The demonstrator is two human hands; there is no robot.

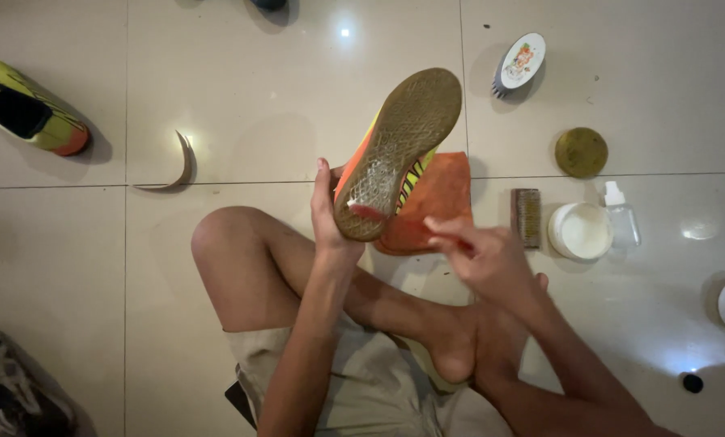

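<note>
1. Seen from above: seated cross-legged on a pale tiled floor (216, 105), bare knees and beige shorts in view.
2. Left hand (327, 218) closed around the heel end of an orange and yellow shoe (399, 150), held up with the worn, dusty sole facing the camera, toe pointing away.
3. Right hand (480, 255) pinched shut on an orange cloth (435, 202), pressed against the shoe's side, just behind the sole.
4. To the right, on the floor: a small bristle brush (527, 217), an open white tub (580, 231), a clear bottle (622, 214), a round gold lid (581, 152), and an oval-backed brush (518, 63) farther away.
5. At far left: a second yellow-green shoe (26, 107); near it, a curved shoehorn (180, 166).
6. At bottom left: part of a dark shoe (14, 388).
</note>
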